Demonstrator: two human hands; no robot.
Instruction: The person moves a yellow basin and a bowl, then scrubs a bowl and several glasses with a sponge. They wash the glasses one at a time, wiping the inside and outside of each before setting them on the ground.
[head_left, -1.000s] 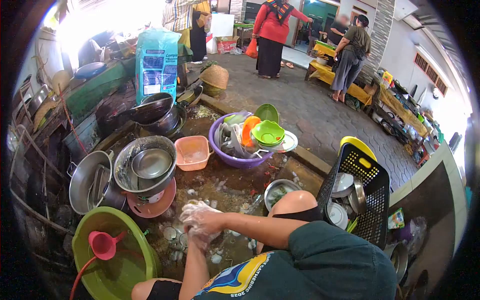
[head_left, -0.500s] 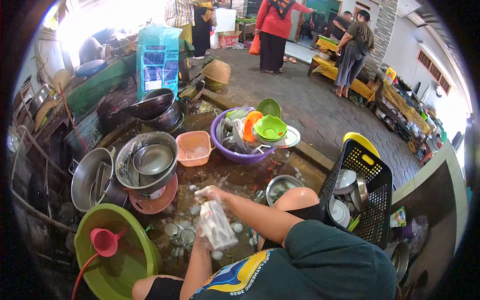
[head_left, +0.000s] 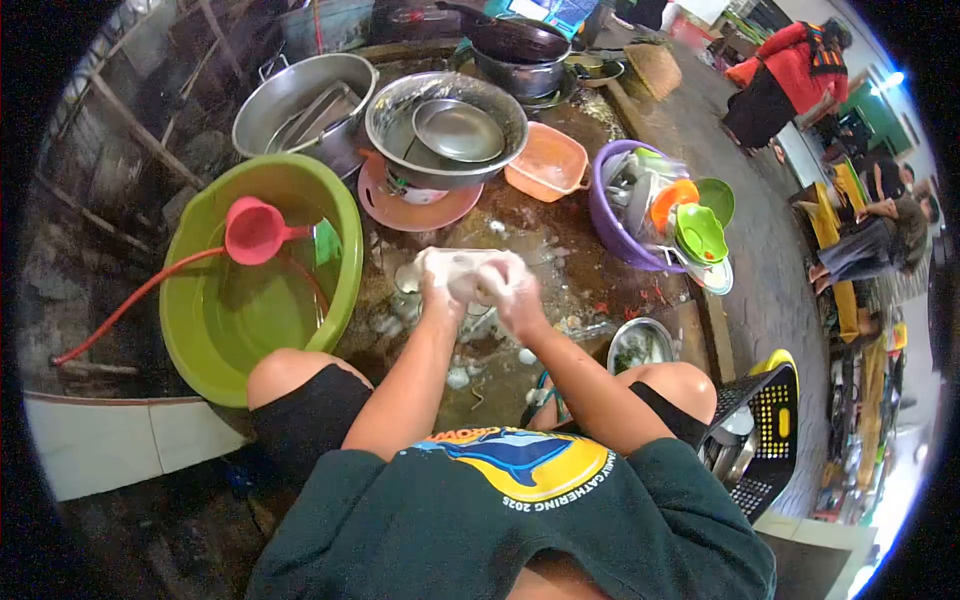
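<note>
Both hands are up at the centre of the frame, pressed close together and thick with white soap foam. The left hand (head_left: pixel 440 290) and the right hand (head_left: pixel 515 295) are wrapped around a foamy white thing (head_left: pixel 462 268), clasped between them at the fingertips; under the suds I cannot tell what it is. It sits right in the grip, touching both palms, above the wet ground (head_left: pixel 560 270).

Just below the hands, a few small glasses (head_left: pixel 405 282) stand on the ground with scattered blobs of foam around them. To the left of the hands, a big green basin (head_left: pixel 330 300) holds water, with a pink scoop (head_left: pixel 252 230) floating in it and a red hose (head_left: pixel 130 305) running off to the left edge.

Above the hands, a wide metal bowl (head_left: pixel 385 125) with a smaller metal dish (head_left: pixel 458 130) inside rests on a pink plate (head_left: pixel 400 212). An orange tub (head_left: pixel 550 165) sits just right of it. Further right, a purple basin (head_left: pixel 605 225) is piled with plates and green bowls (head_left: pixel 698 232). At the lower right, beside the person's knee, a small metal bowl (head_left: pixel 640 345) and a black crate (head_left: pixel 765 440) of dishes.
</note>
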